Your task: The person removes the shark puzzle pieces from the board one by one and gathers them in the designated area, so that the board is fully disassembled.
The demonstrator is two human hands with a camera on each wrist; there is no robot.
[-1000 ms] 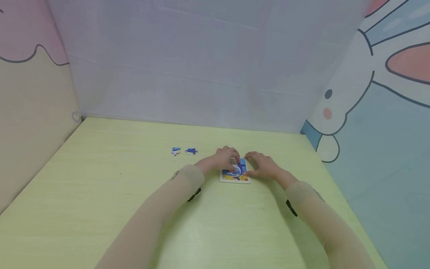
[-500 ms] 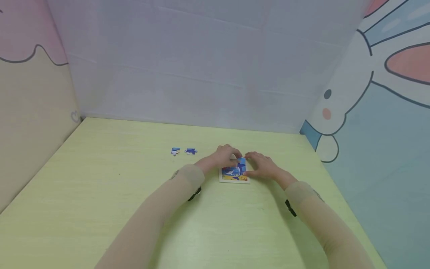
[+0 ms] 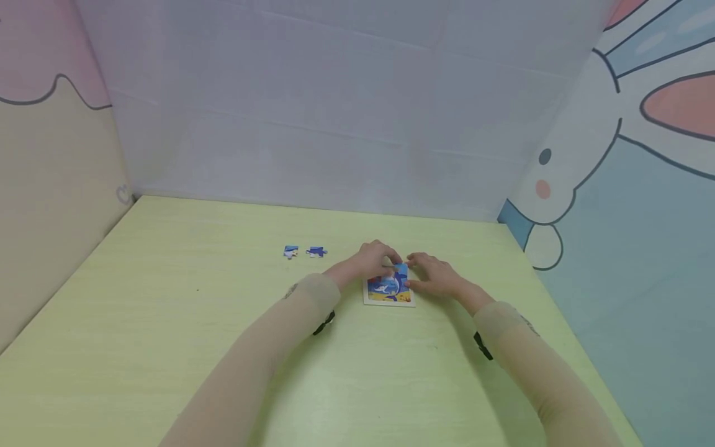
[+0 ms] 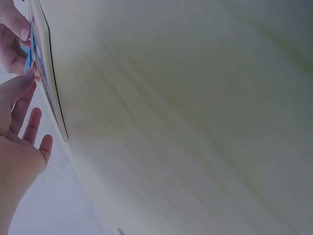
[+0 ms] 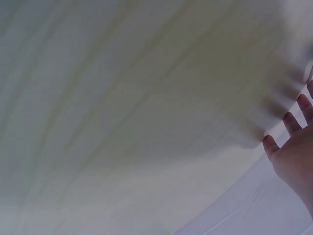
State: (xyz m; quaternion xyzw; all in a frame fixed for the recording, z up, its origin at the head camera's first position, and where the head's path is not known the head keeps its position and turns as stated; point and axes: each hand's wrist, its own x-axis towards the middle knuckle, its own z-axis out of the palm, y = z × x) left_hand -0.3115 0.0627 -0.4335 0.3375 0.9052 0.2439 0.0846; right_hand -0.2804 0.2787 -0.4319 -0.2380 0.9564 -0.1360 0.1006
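Observation:
A small square jigsaw puzzle [image 3: 385, 303] with a pale border lies on the table, showing a blue sea picture with a dolphin and yellow sand. Over its upper left part is my left hand [image 3: 374, 259], thumb and index finger pinching a blue puzzle piece [image 4: 27, 60] close above the board. That hand's other fingers spread loosely in the left wrist view. My right hand [image 3: 438, 274] rests at the puzzle's right side, thumb at the edge and fingers reaching past the far right corner. In the right wrist view its fingertips [image 5: 288, 116] touch down on the tabletop.
Two loose puzzle pieces lie left of the board, a blue and white one [image 3: 290, 251] and a darker blue one [image 3: 316, 251]. The pale yellow-green table [image 3: 167, 323] meets a plain back wall [image 3: 313, 112]. A printed rabbit panel [image 3: 625, 261] stands on the right.
My left hand has shifted slightly toward the board's far edge and its fingers have closed in, uncovering more of the dolphin picture. The right hand has stayed nearly still.

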